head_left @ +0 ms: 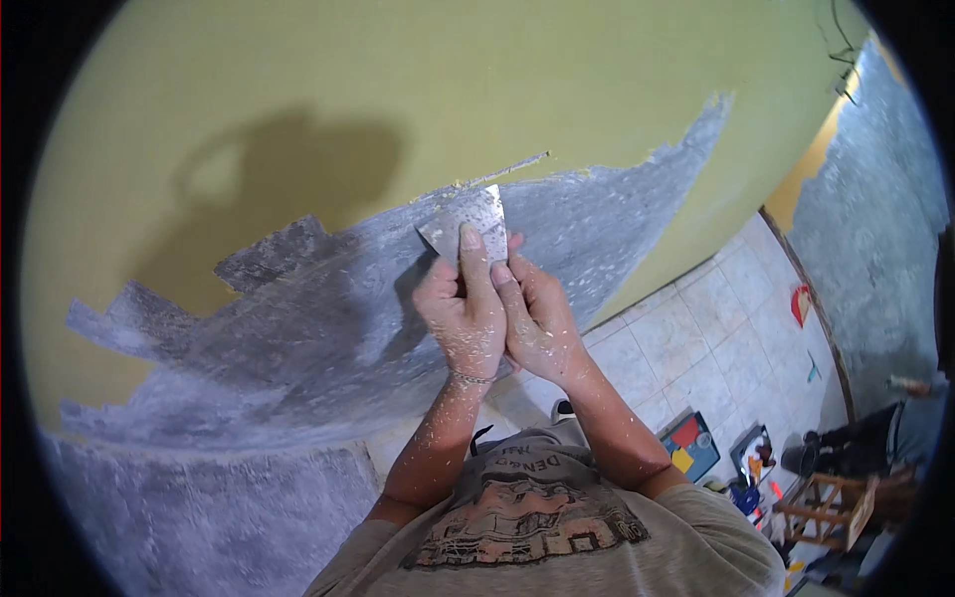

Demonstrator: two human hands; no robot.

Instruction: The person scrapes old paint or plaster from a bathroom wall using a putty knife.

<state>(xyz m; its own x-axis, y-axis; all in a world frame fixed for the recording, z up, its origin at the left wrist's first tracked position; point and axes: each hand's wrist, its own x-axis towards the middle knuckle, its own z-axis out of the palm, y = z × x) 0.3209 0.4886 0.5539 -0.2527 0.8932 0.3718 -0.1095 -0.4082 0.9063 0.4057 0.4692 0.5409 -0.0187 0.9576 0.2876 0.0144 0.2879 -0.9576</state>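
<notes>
A metal scraper [485, 216] with a wide, paint-flecked blade is pressed to the wall, its edge at the upper border of a scraped grey patch [298, 328]. My left hand [464, 310] is closed on it, thumb lying up along the blade. Beside it, my right hand [540, 320] also grips the scraper, its thumb next to the left one. The handle is hidden in my hands. Yellow-green paint [587, 80] covers the wall above the patch, and a thin strip of paint [517, 164] curls off near the blade. Pale flakes speckle both hands and forearms.
A tiled floor [711, 308] lies at the right below the wall. On it are a dark tray [690, 445] with red and yellow items, a wooden stool [826, 509] and a small red object [800, 305]. Another grey wall [870, 199] stands at far right, with wires [844, 50] above.
</notes>
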